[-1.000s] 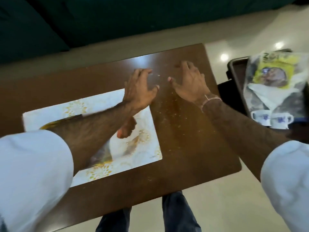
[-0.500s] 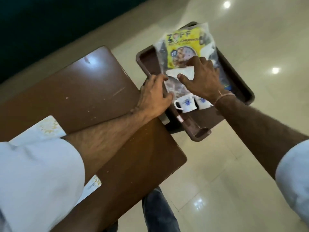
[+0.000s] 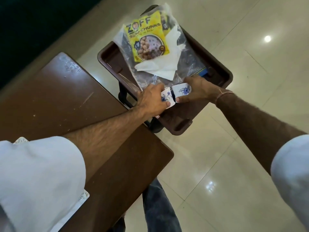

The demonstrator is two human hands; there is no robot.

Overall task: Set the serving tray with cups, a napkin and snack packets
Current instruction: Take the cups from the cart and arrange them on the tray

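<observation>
A dark brown serving tray (image 3: pixel 222 71) sits on a low stand to the right of the table. On it lie a yellow snack packet (image 3: pixel 147 39), a clear plastic packet (image 3: pixel 189 62) and a white napkin (image 3: pixel 160 67). My left hand (image 3: pixel 150 101) grips a small white cup with a blue flower (image 3: pixel 166 97) at the tray's near end. My right hand (image 3: pixel 199 91) grips a second white cup with a blue flower (image 3: pixel 182 91) right beside the first. The two cups almost touch.
A brown wooden table (image 3: pixel 66 101) stands at the left, with a patterned white placemat (image 3: pixel 82 198) peeking out under my left sleeve. Glossy cream floor tiles (image 3: pixel 234 164) surround the tray stand. My jeans-clad leg (image 3: pixel 158 206) shows below.
Both hands have left the table top and swung right to the tray. They moved down from the packets and closed on the two cups.
</observation>
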